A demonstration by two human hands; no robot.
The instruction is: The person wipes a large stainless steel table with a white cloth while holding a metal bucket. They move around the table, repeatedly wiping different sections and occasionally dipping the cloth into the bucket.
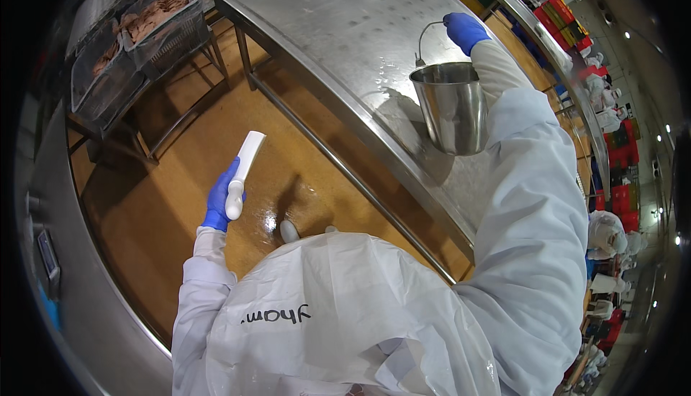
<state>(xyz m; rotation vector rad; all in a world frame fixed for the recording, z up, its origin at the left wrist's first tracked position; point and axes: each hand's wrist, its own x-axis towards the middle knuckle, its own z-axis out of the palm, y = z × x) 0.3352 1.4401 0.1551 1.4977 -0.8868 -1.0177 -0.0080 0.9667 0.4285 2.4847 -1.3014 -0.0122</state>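
Note:
My left hand (220, 197), in a blue glove, grips a white plastic hand tool (244, 166) by its rounded handle. Its flat, wider end points away from me, over the floor. My right hand (465, 33), also gloved in blue, is closed on the raised wire handle (422, 37) of a stainless steel bucket (452, 110). The bucket hangs below that hand over the steel table (329, 34); I cannot tell whether its base touches the tabletop. Little of the bucket's inside shows.
Grey plastic crates (167, 45) of pinkish meat pieces stand on a metal stand at far left. Another steel surface (81, 288) curves along my left, bearing a small device (48, 255). The orange-brown floor (178, 191) looks wet. People in white (607, 234) and red crates (623, 142) line the right.

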